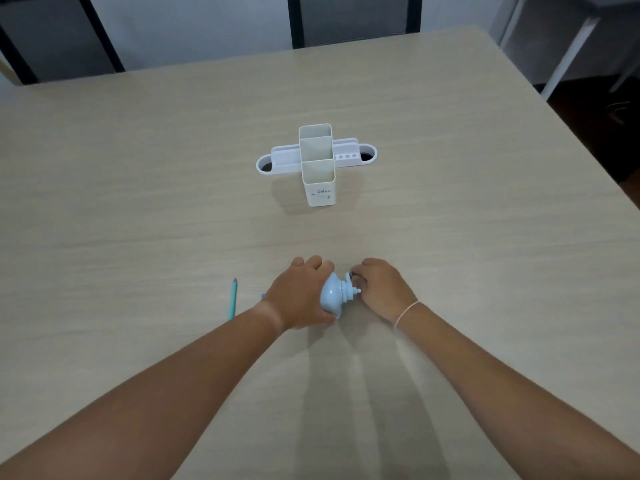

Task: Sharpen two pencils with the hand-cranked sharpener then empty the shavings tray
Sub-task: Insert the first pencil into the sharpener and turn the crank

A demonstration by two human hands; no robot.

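On the pale wood-grain table [138, 202], near its front edge, sits a small light-blue plastic hand-cranked sharpener [331, 296] with a rounded body and a ribbed neck pointing to the right. The left hand [300, 295] is laid over the sharpener from the left side, its fingers wrapped across the top and its thumb curled under the near side, so it grips the body firmly against the table. The right hand [381, 289] sits just to the right of the sharpener, its fingers curled in at the crank end of the neck; they pinch a small dark part there, though the exact part is too small to make out. A thin pale bracelet [406, 313] circles the right wrist.

To the left of the left hand, apart from it, a slim teal pencil [233, 299] lies flat on the table, running roughly front to back with its darker tip pointing away from the person. A small blue bit shows at the left edge of the left hand; what it is cannot be told.

Farther back, near the middle of the table, stands a white plastic desk organiser [317, 161] with tall cream rectangular compartments crossing a low white tray with rounded ends.
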